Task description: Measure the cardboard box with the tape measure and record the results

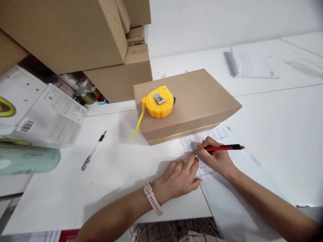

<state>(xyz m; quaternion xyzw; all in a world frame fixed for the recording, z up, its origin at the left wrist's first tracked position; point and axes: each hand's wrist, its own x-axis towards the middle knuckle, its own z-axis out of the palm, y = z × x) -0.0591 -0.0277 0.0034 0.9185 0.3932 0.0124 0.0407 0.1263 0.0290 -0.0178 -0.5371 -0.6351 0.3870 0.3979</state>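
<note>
My right hand (214, 158) grips a red and black pen (218, 148), its tip down on a printed paper form (224, 133). The form lies flat on the white table and carries dense rows of small print, partly covered by my hands. My left hand (180, 176) rests on the form's left edge, fingers laid down and slightly bent, thumb apart, holding nothing. A pink band (152, 198) circles the left wrist. Just beyond the form sits a closed brown cardboard box (191, 101). On top of it lies a yellow tape measure (158, 102) with a yellow cord.
A clear pen with a black grip (94, 149) lies to the left. Large cardboard boxes (75, 33) are stacked at the back left. Below them stand a white printed carton (55, 114) and a pale green cylinder (27, 159). A stack of papers (249, 64) lies at the back right.
</note>
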